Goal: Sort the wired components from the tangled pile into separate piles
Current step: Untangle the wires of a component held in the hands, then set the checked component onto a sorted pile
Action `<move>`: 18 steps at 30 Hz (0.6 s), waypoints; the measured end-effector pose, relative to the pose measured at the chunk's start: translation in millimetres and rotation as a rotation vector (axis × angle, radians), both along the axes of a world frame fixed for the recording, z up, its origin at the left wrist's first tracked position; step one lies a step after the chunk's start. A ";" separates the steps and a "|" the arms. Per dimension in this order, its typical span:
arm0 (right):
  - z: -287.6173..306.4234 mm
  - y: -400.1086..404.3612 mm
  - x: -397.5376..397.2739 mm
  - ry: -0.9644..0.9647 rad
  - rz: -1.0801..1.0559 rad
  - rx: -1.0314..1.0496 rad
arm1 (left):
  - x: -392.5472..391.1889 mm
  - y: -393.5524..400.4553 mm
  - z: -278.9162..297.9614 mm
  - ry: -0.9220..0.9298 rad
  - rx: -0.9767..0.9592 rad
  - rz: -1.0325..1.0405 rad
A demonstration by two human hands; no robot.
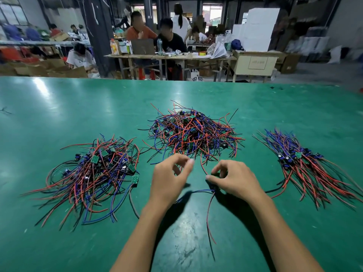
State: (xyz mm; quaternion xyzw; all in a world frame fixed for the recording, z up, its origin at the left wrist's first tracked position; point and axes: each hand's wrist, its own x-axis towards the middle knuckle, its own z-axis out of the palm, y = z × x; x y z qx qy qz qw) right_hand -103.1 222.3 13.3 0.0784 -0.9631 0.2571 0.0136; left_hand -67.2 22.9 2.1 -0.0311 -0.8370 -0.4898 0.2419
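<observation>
Three piles: tangled pile centre-far, left sorted pile, right sorted pile on green table.
Progress: roughly half done by my estimate; centre heap still large.
Right hand: fingers curled, pinched one wired component, wires trailing toward viewer.
Left hand: thumb and fingertip nearly pinched; whether it held a wire, cannot tell.
Obstacle: loose red wires from the heap crossed between hands, snag risk.
Background: seated workers, cardboard boxes.

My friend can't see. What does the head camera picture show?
Two bare hands, left hand and right hand, hold one wired component over a green table, between a tangled middle pile of red, blue and black wires, a left pile and a right pile.
</observation>
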 end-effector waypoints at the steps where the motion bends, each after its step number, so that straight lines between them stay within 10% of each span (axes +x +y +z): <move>1: -0.2 -0.7 0.3 0.020 -0.014 0.016 | 2.8 1.8 -0.8 -0.019 -0.114 -0.062; 7: -5.4 -7.1 -3.4 -0.027 0.029 -0.266 | 8.1 24.8 -10.5 -0.040 -0.507 -0.179; 13: 3.9 -19.6 -2.3 -0.176 0.064 -0.989 | 5.3 5.0 10.7 -0.100 0.057 -0.149; 18: -4.2 -20.0 -2.3 0.058 -0.052 -0.663 | 2.4 -57.4 36.4 0.103 0.146 0.434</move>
